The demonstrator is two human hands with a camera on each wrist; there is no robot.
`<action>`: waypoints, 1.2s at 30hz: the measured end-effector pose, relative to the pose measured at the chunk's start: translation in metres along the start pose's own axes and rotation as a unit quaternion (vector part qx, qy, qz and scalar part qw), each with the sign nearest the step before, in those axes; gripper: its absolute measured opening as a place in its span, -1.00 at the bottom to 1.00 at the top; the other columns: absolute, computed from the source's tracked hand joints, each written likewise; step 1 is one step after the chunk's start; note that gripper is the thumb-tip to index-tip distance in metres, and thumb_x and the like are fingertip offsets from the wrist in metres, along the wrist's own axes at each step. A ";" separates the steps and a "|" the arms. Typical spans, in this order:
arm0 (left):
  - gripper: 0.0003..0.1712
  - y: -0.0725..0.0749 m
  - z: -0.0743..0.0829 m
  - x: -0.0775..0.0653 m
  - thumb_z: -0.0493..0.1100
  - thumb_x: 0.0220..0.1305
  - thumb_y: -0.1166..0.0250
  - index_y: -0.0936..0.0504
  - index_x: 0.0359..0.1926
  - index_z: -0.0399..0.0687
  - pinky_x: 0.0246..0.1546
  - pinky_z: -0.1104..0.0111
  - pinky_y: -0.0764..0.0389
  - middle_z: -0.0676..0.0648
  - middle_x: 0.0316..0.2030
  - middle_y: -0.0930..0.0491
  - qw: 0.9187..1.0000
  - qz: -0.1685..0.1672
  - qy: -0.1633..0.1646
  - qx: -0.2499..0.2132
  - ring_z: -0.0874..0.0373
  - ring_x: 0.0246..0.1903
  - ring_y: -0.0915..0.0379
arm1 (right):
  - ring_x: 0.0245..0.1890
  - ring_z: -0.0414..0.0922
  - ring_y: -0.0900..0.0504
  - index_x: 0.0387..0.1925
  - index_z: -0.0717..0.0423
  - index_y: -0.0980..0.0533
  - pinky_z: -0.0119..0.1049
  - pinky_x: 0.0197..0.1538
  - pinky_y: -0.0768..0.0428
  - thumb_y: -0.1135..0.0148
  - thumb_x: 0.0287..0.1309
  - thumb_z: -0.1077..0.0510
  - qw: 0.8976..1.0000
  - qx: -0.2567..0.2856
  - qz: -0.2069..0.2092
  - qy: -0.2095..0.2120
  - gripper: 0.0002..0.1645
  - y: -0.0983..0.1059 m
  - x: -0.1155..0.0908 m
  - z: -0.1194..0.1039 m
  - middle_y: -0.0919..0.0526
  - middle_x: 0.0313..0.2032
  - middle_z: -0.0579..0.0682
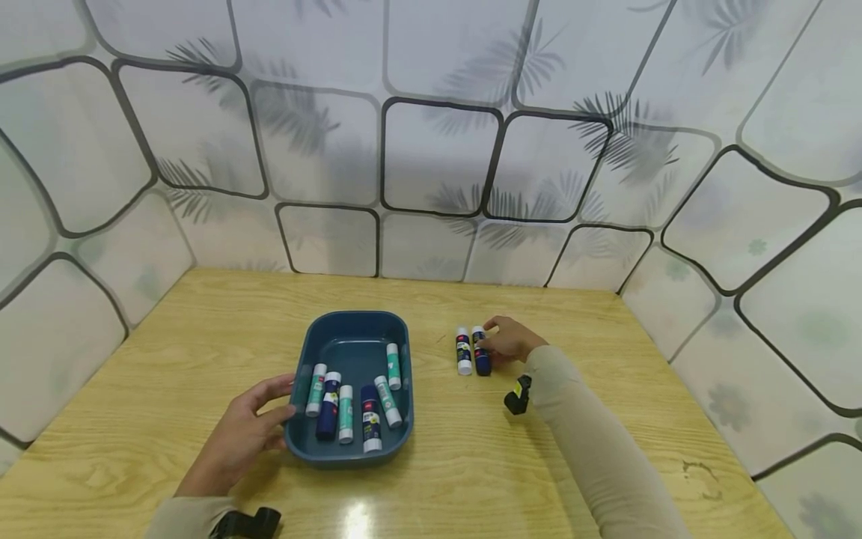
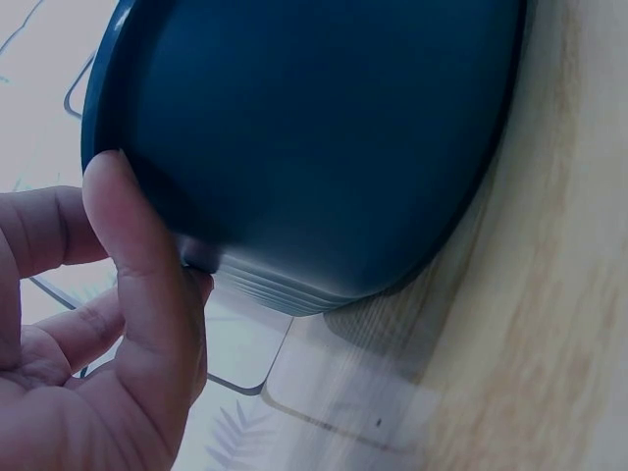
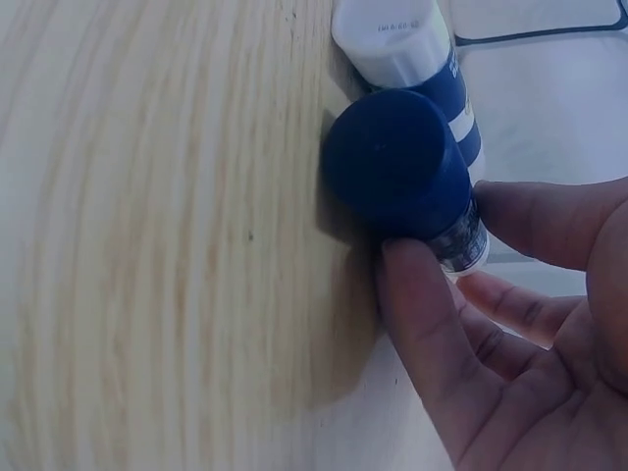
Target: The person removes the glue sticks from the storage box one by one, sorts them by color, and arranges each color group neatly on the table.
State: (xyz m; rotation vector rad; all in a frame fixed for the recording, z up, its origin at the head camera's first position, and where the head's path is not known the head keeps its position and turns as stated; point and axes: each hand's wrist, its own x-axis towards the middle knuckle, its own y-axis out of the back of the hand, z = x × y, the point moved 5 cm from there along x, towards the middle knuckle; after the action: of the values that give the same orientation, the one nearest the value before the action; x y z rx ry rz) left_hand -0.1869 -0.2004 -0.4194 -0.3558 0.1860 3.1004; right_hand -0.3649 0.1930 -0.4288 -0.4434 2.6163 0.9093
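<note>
A dark blue plastic tray (image 1: pixel 357 327) stands left of centre on the table. Inside it lie several glue sticks, among them a teal-and-white one (image 1: pixel 346 415) and a navy one (image 1: pixel 371 419). My left hand (image 1: pixel 245 427) holds the tray's left side, with the thumb against the wall (image 2: pixel 324 147) near the rim. To the right of the tray, my right hand (image 1: pixel 512 340) pinches a navy glue stick (image 3: pixel 397 167) between thumb and fingers; it lies close over the wooden surface. Beside it is another glue stick (image 1: pixel 464 352) with a navy label and white ends.
The light wooden table (image 1: pixel 431 479) runs back to a wall covering (image 1: pixel 438 165) patterned with dark outlines and leaves, which also rises at both sides. A black wrist camera (image 1: pixel 518 395) hangs by the right sleeve, another (image 1: pixel 248 522) by the left.
</note>
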 end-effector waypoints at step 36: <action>-0.42 0.001 0.000 0.000 -0.39 0.38 -0.08 -0.23 0.39 -0.22 -0.48 0.29 -0.60 -0.30 0.30 -0.20 1.000 0.006 -0.005 0.001 0.02 -0.20 -0.51 | -0.33 -0.06 -0.59 0.33 0.31 -0.15 -0.18 -0.19 -0.64 -0.13 0.33 0.20 1.000 -0.008 -0.003 0.003 -0.36 0.008 -0.008 -0.006 -0.54 -0.19 0.18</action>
State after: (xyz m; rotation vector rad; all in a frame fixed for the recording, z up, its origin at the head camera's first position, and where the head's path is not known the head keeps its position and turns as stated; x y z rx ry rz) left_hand -0.1872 -0.2012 -0.4195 -0.3402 0.1911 3.1122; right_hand -0.3619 0.1969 -0.4164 -0.4600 2.6133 0.9294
